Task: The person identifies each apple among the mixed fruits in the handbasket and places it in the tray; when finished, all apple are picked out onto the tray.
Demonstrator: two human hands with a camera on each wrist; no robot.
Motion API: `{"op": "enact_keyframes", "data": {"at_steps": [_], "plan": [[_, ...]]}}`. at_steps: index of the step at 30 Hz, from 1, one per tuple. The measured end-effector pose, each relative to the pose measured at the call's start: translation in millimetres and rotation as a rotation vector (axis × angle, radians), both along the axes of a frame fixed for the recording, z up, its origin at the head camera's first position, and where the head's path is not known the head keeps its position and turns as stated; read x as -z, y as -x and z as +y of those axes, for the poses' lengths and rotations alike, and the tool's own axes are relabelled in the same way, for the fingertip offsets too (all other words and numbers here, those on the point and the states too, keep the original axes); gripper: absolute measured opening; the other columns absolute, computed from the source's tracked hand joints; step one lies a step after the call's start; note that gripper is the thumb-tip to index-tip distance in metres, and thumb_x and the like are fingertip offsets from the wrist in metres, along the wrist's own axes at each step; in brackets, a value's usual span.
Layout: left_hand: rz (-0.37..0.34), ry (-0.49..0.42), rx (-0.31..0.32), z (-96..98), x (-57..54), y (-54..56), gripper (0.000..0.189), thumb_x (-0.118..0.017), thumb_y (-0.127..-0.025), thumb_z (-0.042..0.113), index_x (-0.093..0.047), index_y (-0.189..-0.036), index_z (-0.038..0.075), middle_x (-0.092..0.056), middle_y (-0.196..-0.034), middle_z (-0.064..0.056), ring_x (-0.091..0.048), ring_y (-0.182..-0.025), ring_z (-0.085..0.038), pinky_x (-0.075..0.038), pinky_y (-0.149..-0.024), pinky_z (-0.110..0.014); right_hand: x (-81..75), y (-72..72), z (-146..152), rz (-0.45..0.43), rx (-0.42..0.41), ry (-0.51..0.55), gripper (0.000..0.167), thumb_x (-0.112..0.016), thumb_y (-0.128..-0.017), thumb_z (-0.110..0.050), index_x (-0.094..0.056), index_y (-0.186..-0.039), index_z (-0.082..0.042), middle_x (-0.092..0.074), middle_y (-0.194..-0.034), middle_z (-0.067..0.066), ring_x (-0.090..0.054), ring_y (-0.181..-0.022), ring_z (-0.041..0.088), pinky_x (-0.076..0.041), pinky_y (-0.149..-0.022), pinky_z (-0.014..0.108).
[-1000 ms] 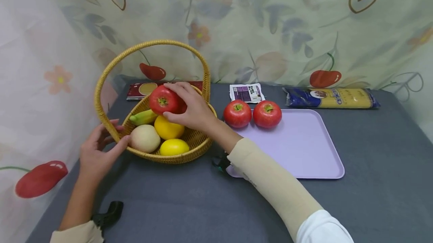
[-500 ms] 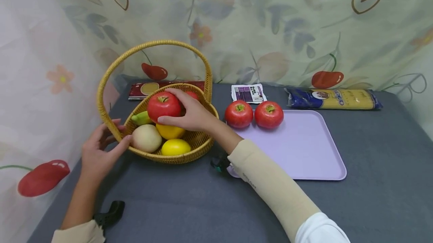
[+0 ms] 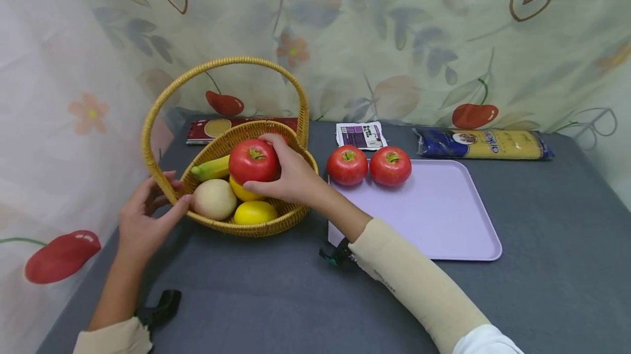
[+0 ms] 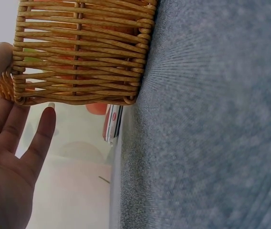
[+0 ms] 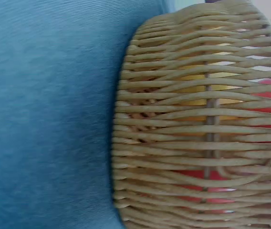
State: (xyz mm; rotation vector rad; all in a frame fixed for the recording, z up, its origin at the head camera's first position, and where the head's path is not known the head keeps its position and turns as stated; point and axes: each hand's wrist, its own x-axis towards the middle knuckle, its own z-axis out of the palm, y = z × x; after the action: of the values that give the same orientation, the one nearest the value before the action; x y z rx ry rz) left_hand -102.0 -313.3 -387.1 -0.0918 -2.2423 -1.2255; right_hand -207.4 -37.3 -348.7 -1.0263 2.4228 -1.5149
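Nearest the wearer, the right sleeve (image 3: 419, 288) and a black wrist strap (image 3: 340, 252) cross the near left corner of the lilac tray (image 3: 439, 222); a low sweep of that forearm could catch the edge and shove the tray along the desk (image 3: 256, 293). Farther in, the left hand (image 3: 145, 225) has a narrow grip, thumb in front and fingers behind, at the foot of the handle on the left side of the basket (image 3: 246, 230); should it slip or tug, the basket could slide or tip (in the wrist views its base looks flat, which helps). Just inside the near rim lie a lemon (image 3: 255, 212) and a pale peach (image 3: 214, 199), probably the easiest to nudge over it. The right hand (image 3: 296, 176) has its grip round a tomato (image 3: 253, 162), thumb near and fingers far, inside the basket's outline and over an orange (image 3: 241, 189); whether those two touch I cannot tell. Released off-centre, the tomato might roll off that rounded top; pressed hard, it could bruise itself or the banana (image 3: 209, 169) just beside it. Farther back, two more tomatoes (image 3: 390, 166) stand at the tray's far left corner, where a bump could roll one off towards the small packet (image 3: 361, 135) behind.
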Motion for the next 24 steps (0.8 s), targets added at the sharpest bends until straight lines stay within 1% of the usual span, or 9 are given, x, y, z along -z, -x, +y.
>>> {"op": "enact_keyframes", "data": {"at_steps": [2, 4, 6, 8, 11, 14, 17, 20, 24], "plan": [[0.003, 0.003, 0.006, 0.1, 0.2, 1.3, 0.055, -0.081, -0.079, -0.006, -0.062, -0.130, 0.001, -0.067, -0.113, -0.010, -0.064, -0.101, -0.007, -0.050, -0.085, -0.011, 2.9, -3.2, 2.9, 0.055, -0.011, -0.012, 0.083, -0.084, -0.081, -0.035, -0.036, -0.145, -0.016, -0.053, -0.134, 0.003, -0.055, -0.116, 0.016, -0.051, -0.094, 0.029], [0.006, -0.002, 0.011, 0.4, 0.1, 1.6, 0.055, -0.081, -0.078, -0.007, -0.061, -0.129, -0.001, -0.067, -0.113, -0.011, -0.064, -0.101, -0.008, -0.050, -0.085, -0.012, 4.9, -7.2, 4.6, 0.124, -0.030, -0.046, 0.084, -0.083, -0.081, -0.036, -0.035, -0.146, -0.015, -0.051, -0.136, 0.002, -0.053, -0.117, 0.014, -0.051, -0.095, 0.028], [0.003, -0.005, 0.008, 0.1, 0.4, 1.4, 0.055, -0.081, -0.078, -0.007, -0.061, -0.130, -0.001, -0.067, -0.112, -0.009, -0.064, -0.101, -0.007, -0.050, -0.085, -0.011, 6.4, -11.1, 5.5, 0.183, -0.045, -0.087, 0.087, -0.083, -0.081, -0.038, -0.033, -0.148, -0.014, -0.050, -0.138, 0.003, -0.052, -0.118, 0.013, -0.049, -0.098, 0.028], [-0.004, -0.006, 0.001, 0.0, 0.4, 0.8, 0.055, -0.081, -0.079, -0.007, -0.061, -0.130, -0.001, -0.067, -0.112, -0.007, -0.064, -0.101, -0.007, -0.049, -0.085, -0.011, 7.2, -14.9, 6.5, 0.217, -0.049, -0.116, 0.089, -0.083, -0.080, -0.040, -0.032, -0.148, -0.014, -0.049, -0.139, 0.003, -0.052, -0.118, 0.013, -0.049, -0.098, 0.028], [-0.010, -0.006, -0.003, -0.8, 0.5, -0.3, 0.054, -0.081, -0.079, -0.006, -0.062, -0.130, 0.001, -0.067, -0.111, -0.005, -0.064, -0.102, -0.007, -0.049, -0.085, -0.011, 8.2, -19.9, 7.4, 0.223, -0.040, -0.129, 0.089, -0.084, -0.080, -0.039, -0.032, -0.148, -0.015, -0.048, -0.138, 0.001, -0.052, -0.116, 0.012, -0.050, -0.097, 0.028], [-0.012, -0.010, 0.000, -1.2, 0.6, -1.3, 0.054, -0.081, -0.080, -0.006, -0.062, -0.130, 0.001, -0.067, -0.111, -0.007, -0.064, -0.101, -0.008, -0.050, -0.085, -0.012, 9.2, -24.1, 8.4, 0.219, -0.028, -0.140, 0.088, -0.084, -0.079, -0.040, -0.033, -0.147, -0.017, -0.050, -0.136, 0.000, -0.054, -0.115, 0.011, -0.051, -0.094, 0.028], [-0.019, -0.009, -0.010, -1.4, 1.0, -2.0, 0.054, -0.081, -0.080, -0.005, -0.062, -0.130, 0.003, -0.067, -0.111, -0.007, -0.064, -0.101, -0.008, -0.050, -0.085, -0.011, 9.8, -27.2, 9.9, 0.223, -0.024, -0.148, 0.087, -0.084, -0.078, -0.043, -0.034, -0.146, -0.018, -0.052, -0.134, 0.000, -0.054, -0.114, 0.011, -0.052, -0.092, 0.029], [-0.028, -0.013, -0.017, -1.3, 0.6, -1.9, 0.054, -0.081, -0.081, -0.003, -0.062, -0.130, 0.005, -0.067, -0.112, -0.006, -0.064, -0.102, -0.008, -0.049, -0.085, -0.011, 10.3, -29.1, 12.1, 0.234, -0.026, -0.144, 0.088, -0.083, -0.078, -0.046, -0.036, -0.146, -0.019, -0.053, -0.134, 0.000, -0.054, -0.115, 0.011, -0.052, -0.092, 0.030], [-0.029, -0.003, -0.007, -0.6, -0.3, -0.5, 0.054, -0.081, -0.081, -0.003, -0.062, -0.130, 0.003, -0.067, -0.113, -0.007, -0.063, -0.103, -0.008, -0.049, -0.085, -0.012, 11.1, -31.5, 17.4, 0.219, -0.041, -0.121, 0.087, -0.083, -0.077, -0.046, -0.037, -0.145, -0.019, -0.053, -0.135, -0.001, -0.053, -0.116, 0.009, -0.053, -0.092, 0.031]]}}
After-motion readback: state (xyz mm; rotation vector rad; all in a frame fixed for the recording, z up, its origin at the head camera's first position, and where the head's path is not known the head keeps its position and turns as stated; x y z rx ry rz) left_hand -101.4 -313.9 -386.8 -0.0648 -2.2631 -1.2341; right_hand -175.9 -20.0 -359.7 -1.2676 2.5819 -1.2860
